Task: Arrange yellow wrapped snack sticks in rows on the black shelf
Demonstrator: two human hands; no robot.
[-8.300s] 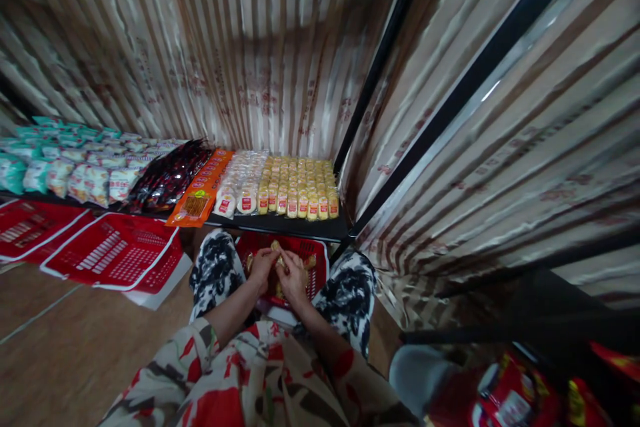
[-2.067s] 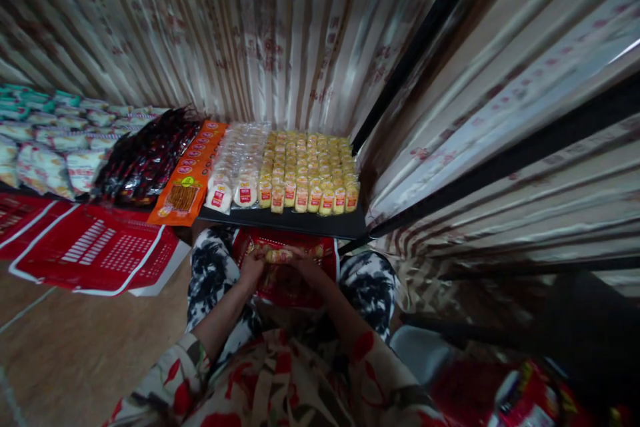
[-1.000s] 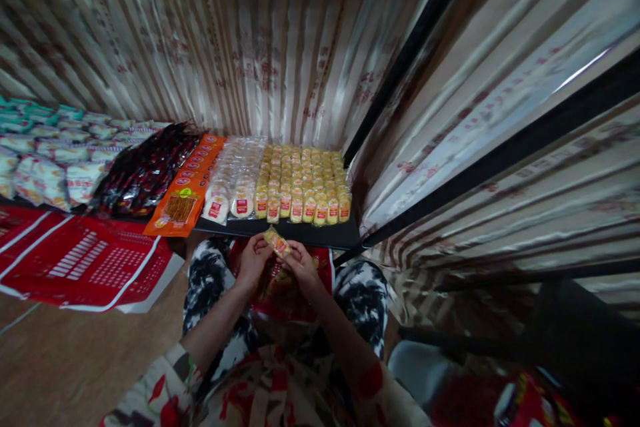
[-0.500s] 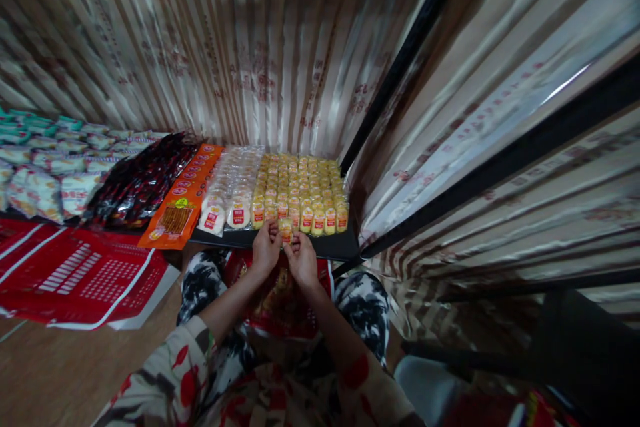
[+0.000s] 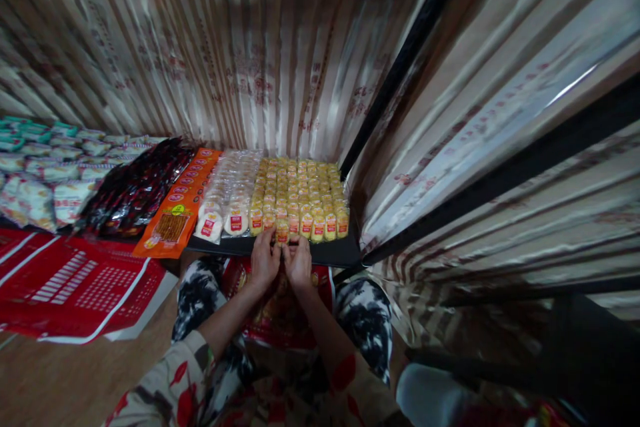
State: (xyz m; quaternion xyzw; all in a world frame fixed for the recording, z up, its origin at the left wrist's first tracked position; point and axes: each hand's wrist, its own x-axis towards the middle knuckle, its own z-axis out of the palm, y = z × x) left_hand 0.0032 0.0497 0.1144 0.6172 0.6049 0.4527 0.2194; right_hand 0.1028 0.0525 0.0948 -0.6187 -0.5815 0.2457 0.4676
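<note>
A small yellow snack packet (image 5: 282,232) with a red label is pinched between my two hands at the front of the shelf. My left hand (image 5: 265,259) closes on its left side, and my right hand (image 5: 299,261) closes on its right side. Right behind it stand tight rows of matching yellow packets (image 5: 300,193), their labels facing me. To their left lie rows of white round packets (image 5: 236,219) in clear wrap. My fingertips hide the packet's lower edges, and I cannot tell whether it rests on the shelf.
Farther left are an orange snack bag (image 5: 173,223), a heap of dark shiny packets (image 5: 125,193) and white bags (image 5: 73,200). A black shelf (image 5: 330,253) bears the goods. Red printed sheets (image 5: 85,287) hang in front. Pleated curtains (image 5: 280,47) and black poles (image 5: 410,47) surround the corner.
The packet and both hands have moved slightly, with the packet now closer in line with the front row. My hands still hold it. The whole view has shifted a little.
</note>
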